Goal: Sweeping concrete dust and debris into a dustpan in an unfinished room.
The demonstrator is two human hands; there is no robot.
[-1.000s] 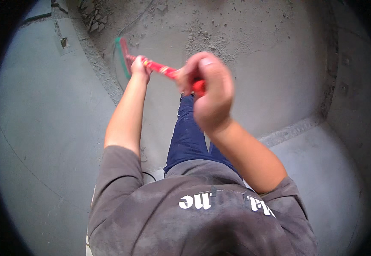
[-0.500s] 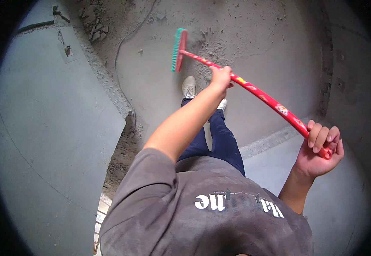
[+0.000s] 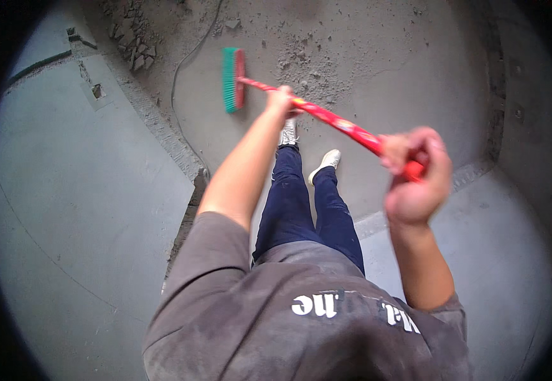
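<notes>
Dusty grey concrete floor (image 3: 415, 76): the largest item; it filled the upper half of the view and carried everything else.

Smooth grey plastered wall (image 3: 85, 209): it curved along the left side and met the floor at a rough, crumbly edge.

Pile of broken grey rubble (image 3: 133, 47): it lay at the upper left, at the foot of that wall.

Thin dark cable (image 3: 180, 70): it trailed across the floor just left of the brush head.

Long red push broom with a green-bristled head (image 3: 326, 117): we held it slanting from the upper left down toward the right. Its head (image 3: 232, 79) rested on the floor ahead of our feet, next to loose grey dust and grit (image 3: 301, 63).

Our right hand (image 3: 415, 171): it was closed round the upper end of the red handle, fingers curled tight about it; motion blur softened the details.

Our left hand (image 3: 282, 101): it gripped the handle lower down, nearer the head, fingers wrapped round the shaft with the arm stretched forward.

Pair of pale shoes (image 3: 326, 160): they stood on the floor beneath the handle, below dark blue trousers.
</notes>
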